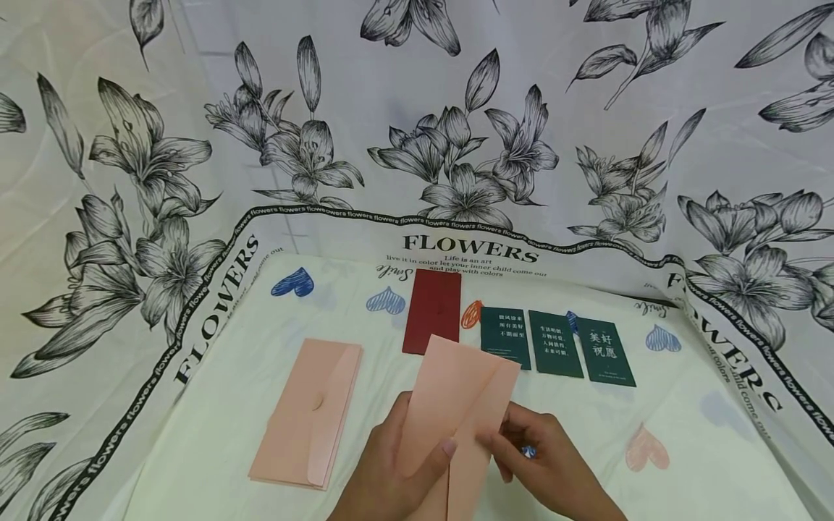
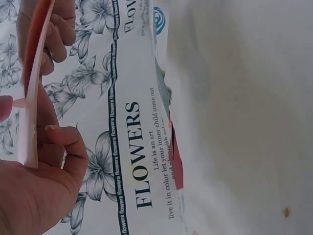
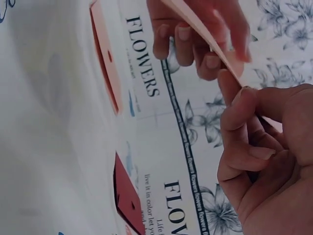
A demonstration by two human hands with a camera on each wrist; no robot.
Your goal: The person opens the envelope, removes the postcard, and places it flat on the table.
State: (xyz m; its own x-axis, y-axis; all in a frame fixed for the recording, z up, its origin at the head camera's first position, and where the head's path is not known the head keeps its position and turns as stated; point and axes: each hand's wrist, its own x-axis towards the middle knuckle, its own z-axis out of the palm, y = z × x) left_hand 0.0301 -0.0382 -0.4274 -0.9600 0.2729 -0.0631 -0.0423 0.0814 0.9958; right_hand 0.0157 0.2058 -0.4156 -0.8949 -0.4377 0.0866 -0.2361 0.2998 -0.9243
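In the head view, a pale pink envelope (image 1: 456, 383) is held up, tilted, at the lower middle, with a slanting flap edge down its front. My left hand (image 1: 387, 463) grips its left side, thumb across the front. At the right edge, my right hand (image 1: 550, 452) pinches the envelope between thumb and fingers, as the right wrist view also shows. Seen from the left wrist, the envelope (image 2: 35, 98) is nearly edge-on and its inner side looks orange. Whether anything is inside cannot be seen.
To the left lie stacked pink envelopes (image 1: 302, 412) with a round closure. Behind the hands is a dark red envelope (image 1: 432, 307). Three green cards with white writing, a left card (image 1: 504, 333), a middle card (image 1: 555, 344) and a right card (image 1: 607, 354), lie beside it on the heart-patterned cloth (image 1: 704, 470).
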